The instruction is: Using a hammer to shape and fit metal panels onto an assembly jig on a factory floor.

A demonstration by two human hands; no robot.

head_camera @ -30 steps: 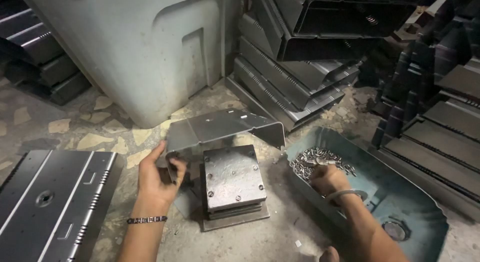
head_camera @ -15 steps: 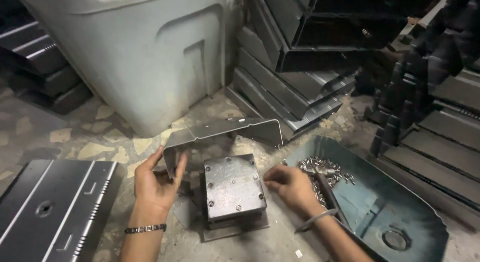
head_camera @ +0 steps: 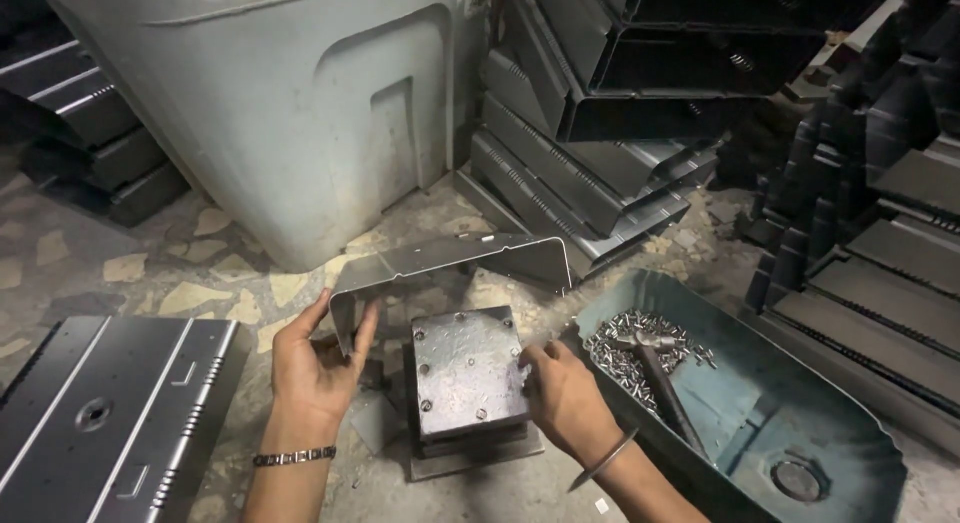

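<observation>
The right hand [head_camera: 565, 398] has left the pile of small rivets [head_camera: 640, 345] in the teal tray [head_camera: 800, 423], where it lay a second ago, and now rests at the right edge of the steel die block [head_camera: 468, 378], fingers curled, possibly pinching a rivet, though this cannot be confirmed. The left hand [head_camera: 318, 368], fingers spread partly open, grips the bent end of the sheet-metal bracket [head_camera: 450, 261], as before. The bracket spans just behind and above the block, closer than earlier; a hammer [head_camera: 655, 378] lies in the tray.

the bent sheet-metal bracket [head_camera: 450, 263] is pale silver-grey. the steel block [head_camera: 468, 375] is dull grey with dark bolt spots. the tray [head_camera: 800, 403] is teal, its rivets [head_camera: 625, 338] shiny silver. the bin [head_camera: 270, 103] is pale grey-blue. the floor [head_camera: 150, 283] is grey with cream patches.
</observation>
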